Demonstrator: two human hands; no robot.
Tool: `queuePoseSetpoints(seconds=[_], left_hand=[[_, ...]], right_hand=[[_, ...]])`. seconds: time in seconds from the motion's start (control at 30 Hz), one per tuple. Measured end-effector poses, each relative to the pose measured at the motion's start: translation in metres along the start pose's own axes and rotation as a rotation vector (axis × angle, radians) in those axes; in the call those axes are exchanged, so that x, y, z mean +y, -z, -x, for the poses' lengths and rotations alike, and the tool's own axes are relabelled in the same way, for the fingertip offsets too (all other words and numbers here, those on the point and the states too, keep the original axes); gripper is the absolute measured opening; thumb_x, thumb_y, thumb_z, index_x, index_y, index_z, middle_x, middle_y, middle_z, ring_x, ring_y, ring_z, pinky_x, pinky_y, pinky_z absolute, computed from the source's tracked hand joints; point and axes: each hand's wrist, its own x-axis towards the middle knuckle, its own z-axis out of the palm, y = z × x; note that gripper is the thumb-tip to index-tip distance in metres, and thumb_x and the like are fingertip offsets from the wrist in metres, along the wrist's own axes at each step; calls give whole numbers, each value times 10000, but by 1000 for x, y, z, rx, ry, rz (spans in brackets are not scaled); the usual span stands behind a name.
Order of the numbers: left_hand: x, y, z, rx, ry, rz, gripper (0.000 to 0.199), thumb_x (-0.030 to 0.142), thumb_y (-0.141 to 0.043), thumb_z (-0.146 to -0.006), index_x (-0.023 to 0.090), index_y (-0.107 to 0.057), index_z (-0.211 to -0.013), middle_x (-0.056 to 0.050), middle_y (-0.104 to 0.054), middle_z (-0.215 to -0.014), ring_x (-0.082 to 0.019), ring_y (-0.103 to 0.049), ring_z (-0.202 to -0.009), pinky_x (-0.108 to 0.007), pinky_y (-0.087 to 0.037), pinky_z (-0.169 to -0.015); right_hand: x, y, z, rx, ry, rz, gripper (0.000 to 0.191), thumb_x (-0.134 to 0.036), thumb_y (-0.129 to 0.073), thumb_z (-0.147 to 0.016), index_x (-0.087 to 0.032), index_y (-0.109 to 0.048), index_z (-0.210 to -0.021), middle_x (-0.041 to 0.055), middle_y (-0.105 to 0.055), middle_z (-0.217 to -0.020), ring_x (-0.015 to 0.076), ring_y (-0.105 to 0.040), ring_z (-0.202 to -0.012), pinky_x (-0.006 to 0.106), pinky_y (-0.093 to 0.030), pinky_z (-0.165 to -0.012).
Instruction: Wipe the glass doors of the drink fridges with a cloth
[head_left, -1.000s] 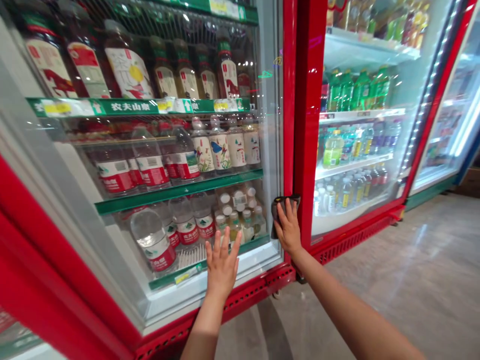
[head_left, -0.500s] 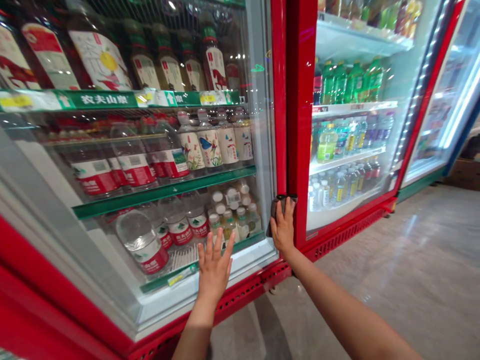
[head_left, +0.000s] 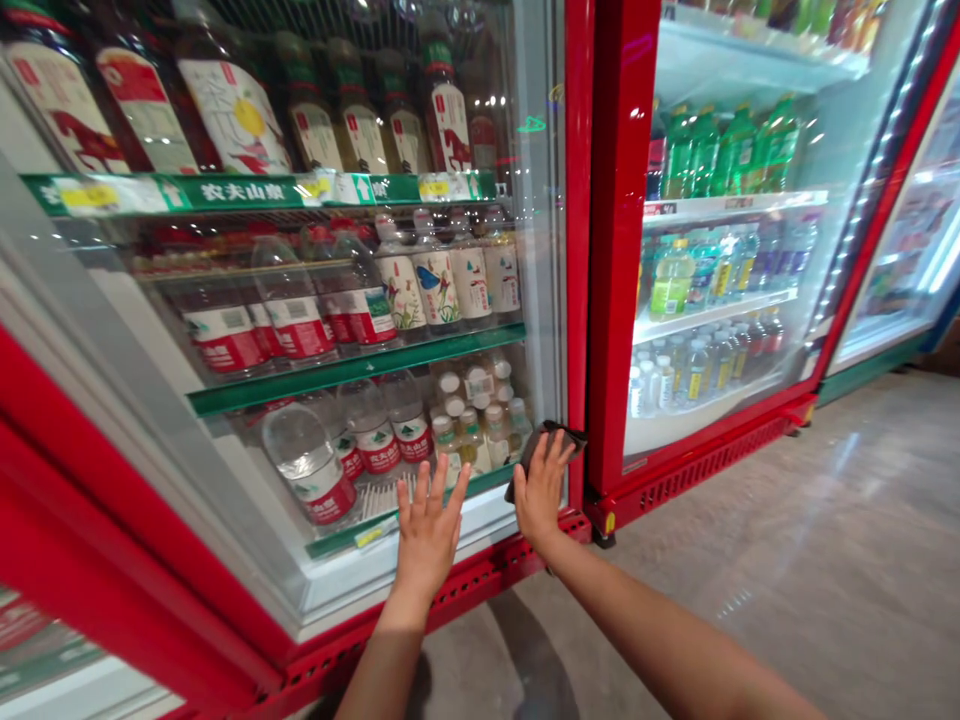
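My right hand (head_left: 541,495) lies on a dark grey cloth (head_left: 532,450), pressing it to the lower right corner of a fridge's glass door (head_left: 541,320), beside the red frame (head_left: 578,280). The cloth sticks out past the fingertips and on the left of the hand. To the left, my left hand (head_left: 429,530) is held up with fingers spread, in front of the lower door edge. Nothing is in it. Whether its palm touches the glass, I cannot tell.
Behind the glass stand large water bottles (head_left: 319,485), small capped bottles (head_left: 469,435) and dark juice bottles (head_left: 45,100) on shelves. A second lit drinks fridge (head_left: 727,210) adjoins on the right. Grey shiny floor (head_left: 810,540) lies below.
My right hand has slid the cloth left, from the red frame onto the glass corner. My left hand stays spread in nearly the same place. The view has shifted left.
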Motion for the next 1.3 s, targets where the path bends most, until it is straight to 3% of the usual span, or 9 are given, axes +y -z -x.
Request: queuePoseSetpoints(seconds=[0.17, 0.23, 0.33, 0.6, 0.77, 0.87, 1.07, 1.17, 1.3], left_hand=[[-5, 2, 6, -4, -25, -29, 895, 191, -663, -875, 351, -162, -1599, -46, -86, -1693, -274, -29, -1566, -562, -35, -1270], [-9, 1, 10, 13, -37, -33, 916, 171, -676, -855, 353, -171, -1598, -38, -86, -1695, -273, -36, -1568, -554, -40, -1272], [-15, 0, 14, 63, -32, -41, 932, 159, -685, -838, 355, -181, -1598, -29, -86, -1698, -272, -49, -1570, -547, -47, -1276], [-29, 6, 29, 36, 25, -64, 930, 297, -685, -884, 299, -104, -1611, -76, -156, -1687, -285, -42, -1569, -585, -11, -1267], [-44, 14, 45, -9, 31, -86, 956, 359, -691, -885, 271, -78, -1613, -101, -166, -1683, -296, -47, -1568, -591, -7, -1264], [-55, 22, 51, -33, 50, -92, 982, 379, -711, -868, 275, -80, -1612, -110, -163, -1684, -311, -69, -1567, -600, -21, -1260], [-71, 41, 54, -59, 102, -120, 989, 401, -718, -862, 248, -96, -1616, -137, -197, -1676, -308, -53, -1569, -605, -34, -1255], [-76, 45, 57, -69, 97, -133, 996, 397, -728, -850, 234, -113, -1616, -142, -201, -1675, -305, -47, -1571, -597, -38, -1258], [-85, 51, 65, -110, 115, -169, 958, 379, -737, -841, 248, -180, -1610, -140, -216, -1673, -317, -78, -1566, -598, -55, -1257]], right_hand=[[69, 35, 19, -410, 796, 55, 747, -134, -524, -921, -416, -293, -1573, -23, -365, -1626, 289, -327, -1497, 588, -274, -1219], [99, 48, 17, -486, 890, 93, 714, -114, -505, -924, -430, -350, -1545, -69, -468, -1561, 234, -416, -1444, 539, -277, -1232], [106, 53, -5, -423, 792, 141, 648, -112, -487, -936, -420, -437, -1505, -63, -527, -1517, 248, -426, -1436, 551, -277, -1228], [5, 19, -13, -210, 640, 70, 634, -294, -585, -934, -416, -402, -1528, -20, -419, -1598, 343, -196, -1539, 656, -137, -1228], [56, 38, -1, -448, 947, 3, 739, -114, -514, -906, -512, -359, -1510, -152, -512, -1509, 166, -403, -1444, 455, -212, -1261], [68, 45, -20, -374, 891, 20, 694, -103, -482, -927, -515, -416, -1481, -140, -550, -1479, 180, -418, -1436, 490, -200, -1260], [-37, 25, -32, -162, 598, 20, 643, -197, -553, -931, -434, -422, -1514, -49, -383, -1614, 340, -153, -1552, 673, -100, -1227], [-64, 21, -10, -254, 758, -13, 719, -157, -508, -938, -472, -307, -1551, -100, -366, -1613, 289, -186, -1549, 627, -63, -1251], [-23, 29, 8, -468, 1055, -56, 750, -113, -453, -945, -475, -238, -1565, -156, -415, -1571, 187, -346, -1484, 497, -124, -1282]])
